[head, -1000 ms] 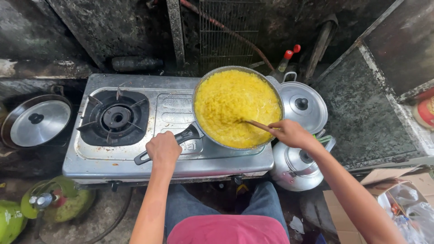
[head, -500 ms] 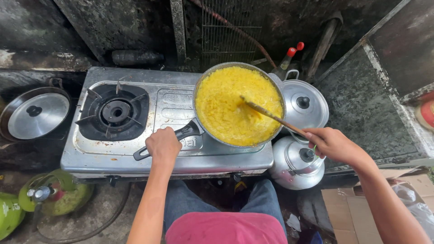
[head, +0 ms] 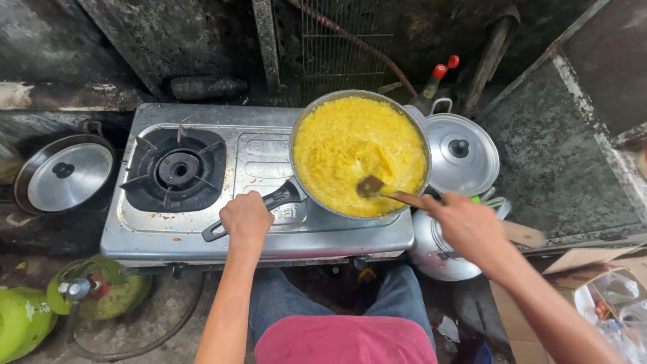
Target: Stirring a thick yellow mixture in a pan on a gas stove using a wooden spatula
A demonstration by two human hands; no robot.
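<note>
Pan [head: 360,154] w/ yellow mash on stove [head: 269,236] right burner. My left hand [head: 247,219] fingers wrapped tight on pan handle [head: 269,202]; right hand [head: 468,226] closed round wooden spoon [head: 387,192]. Looks heavy, hot, thick: I'd grip handle only.

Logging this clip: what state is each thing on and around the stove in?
Pan: on the right burner, full of yellow food.
Pan handle: held by left hand.
Wooden spoon: tip in the food, held by right hand.
Left burner: bare, no flame seen.
Pot beside the stove: lidded.
</note>
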